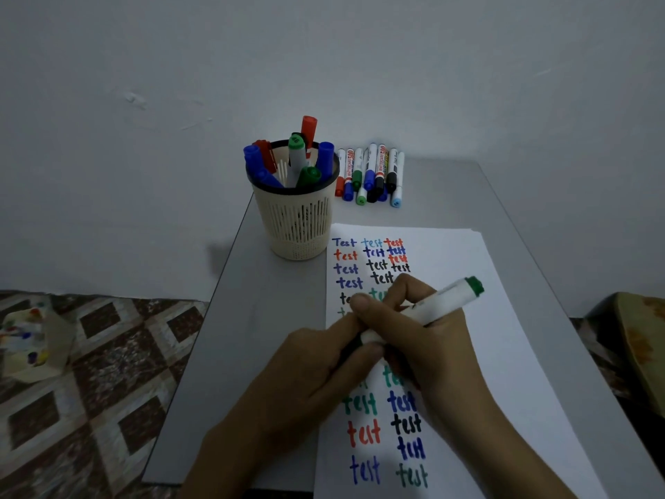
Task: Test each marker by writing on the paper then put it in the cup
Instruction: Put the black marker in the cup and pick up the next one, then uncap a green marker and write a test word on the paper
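Vantage: head camera is looking down from above the table (273, 354)
Facing: it's pointing forward toward the wall (324, 66)
Nearness: it's hovering close over the left hand (306, 376) and right hand (431, 347)

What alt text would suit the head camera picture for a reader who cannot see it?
A person's left hand and right hand both grip a white green-ended marker over paper filled with coloured "test" words. Farther back on the grey table, a cream cup holds markers beside a row of loose markers.
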Demonstrator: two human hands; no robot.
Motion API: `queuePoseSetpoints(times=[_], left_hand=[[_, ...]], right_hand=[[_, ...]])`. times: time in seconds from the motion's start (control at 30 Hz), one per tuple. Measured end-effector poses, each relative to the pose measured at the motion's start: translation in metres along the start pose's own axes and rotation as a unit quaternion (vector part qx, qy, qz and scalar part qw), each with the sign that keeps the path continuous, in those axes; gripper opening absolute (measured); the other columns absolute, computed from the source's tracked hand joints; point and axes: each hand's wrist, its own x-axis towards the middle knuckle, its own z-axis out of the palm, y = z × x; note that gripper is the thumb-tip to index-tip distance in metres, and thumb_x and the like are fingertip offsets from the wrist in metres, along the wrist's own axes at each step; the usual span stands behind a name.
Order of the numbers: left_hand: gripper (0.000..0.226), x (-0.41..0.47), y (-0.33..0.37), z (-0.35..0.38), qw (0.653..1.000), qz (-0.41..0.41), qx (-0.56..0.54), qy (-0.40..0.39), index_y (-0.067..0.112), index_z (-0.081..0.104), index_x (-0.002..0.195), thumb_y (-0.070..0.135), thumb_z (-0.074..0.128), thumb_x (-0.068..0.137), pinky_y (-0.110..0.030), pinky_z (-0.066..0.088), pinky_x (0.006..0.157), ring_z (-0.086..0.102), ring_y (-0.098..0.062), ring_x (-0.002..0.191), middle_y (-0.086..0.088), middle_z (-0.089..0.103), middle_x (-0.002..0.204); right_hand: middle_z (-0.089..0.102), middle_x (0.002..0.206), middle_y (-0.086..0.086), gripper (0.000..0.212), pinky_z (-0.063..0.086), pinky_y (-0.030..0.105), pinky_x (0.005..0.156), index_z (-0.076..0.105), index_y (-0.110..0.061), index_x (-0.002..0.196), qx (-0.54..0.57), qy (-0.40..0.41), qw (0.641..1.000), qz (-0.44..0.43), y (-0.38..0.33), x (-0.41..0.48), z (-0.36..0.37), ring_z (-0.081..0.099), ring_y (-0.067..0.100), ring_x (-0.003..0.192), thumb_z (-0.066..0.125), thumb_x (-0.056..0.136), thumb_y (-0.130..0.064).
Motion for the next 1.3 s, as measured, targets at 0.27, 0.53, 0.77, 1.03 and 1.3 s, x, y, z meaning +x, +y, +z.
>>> queuePoseSetpoints(times=[0.27,0.53,0.77,1.03,1.3], left_hand=[[0.037,-0.002,0.003,-0.001,0.989,-0.067,-0.133,-0.006,0.028,0.05,0.13,0.037,0.044,0.095,-0.028,0.054,0.066,0.068,-0.015,0.081,-0.002,0.07,0.096],[0.027,-0.003,0.009,-0.002,0.985,-0.049,-0.164,0.021,0.023,0.057,0.115,0.031,0.044,0.092,-0.012,0.044,0.055,0.059,0.001,0.061,0.019,0.063,0.071],[0.02,-0.001,0.012,-0.001,0.972,-0.064,-0.225,0.021,0.011,0.062,0.105,0.021,0.051,0.092,-0.009,0.041,0.051,0.056,0.003,0.055,0.013,0.061,0.064],[0.016,0.0,0.017,-0.001,0.962,-0.089,-0.259,0.014,0.024,0.065,0.085,0.012,0.054,0.09,-0.009,0.04,0.047,0.056,0.004,0.048,0.011,0.062,0.053],[0.026,-0.003,-0.008,-0.009,0.988,-0.076,0.059,0.124,0.038,0.058,0.109,0.046,0.044,0.09,-0.017,0.038,0.051,0.053,-0.011,0.054,0.003,0.053,0.063]], right_hand=[[0.052,0.053,0.018,0.034,0.045,0.023,0.043,0.048,-0.013,0.058,-0.036,-0.025,0.999,-0.033,-0.009,0.005,0.005,0.054,0.023,0.047,0.08,0.07,-0.015],[0.054,0.07,0.033,0.038,0.048,0.035,0.057,0.049,-0.008,0.061,-0.018,-0.044,0.999,-0.008,-0.005,0.007,0.005,0.053,0.041,0.061,0.083,0.06,-0.024],[0.054,0.065,0.026,0.037,0.043,0.033,0.053,0.049,-0.016,0.059,0.008,-0.062,0.998,0.007,-0.003,0.004,-0.001,0.051,0.031,0.056,0.082,0.057,-0.032],[0.054,0.051,0.001,0.028,0.039,0.018,0.043,0.051,-0.019,0.057,-0.063,-0.111,0.991,-0.045,-0.016,0.005,-0.013,0.05,0.009,0.046,0.076,0.061,-0.032],[0.054,0.058,-0.004,0.013,0.034,0.02,0.039,0.057,-0.014,0.076,0.039,0.047,0.992,-0.115,-0.032,0.048,-0.049,0.045,0.013,0.046,0.059,0.089,-0.016]])
